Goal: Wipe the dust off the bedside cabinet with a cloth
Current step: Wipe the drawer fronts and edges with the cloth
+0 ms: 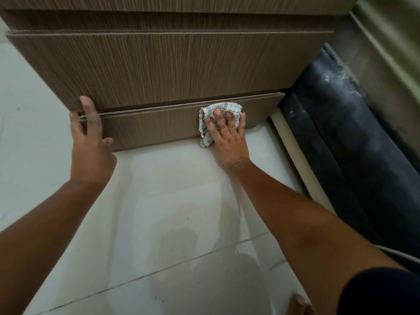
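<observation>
1. While the cabinet fills the view, its top is cut off; dust there cannot be judged.
2. Left hand, fingers spread, braces the lower drawer's corner; it may slide.
3. Right hand presses flat, pinning the cloth to the bottom panel; the loose tail could drag on the floor.

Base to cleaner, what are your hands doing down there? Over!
Right hand flat, pressing checked cloth on lowest drawer front. Left hand open, bracing cabinet's left edge. Nothing in the way.

A home bedroom: wood-grain bedside cabinet beside a dark bed frame on pale floor tiles.
</observation>
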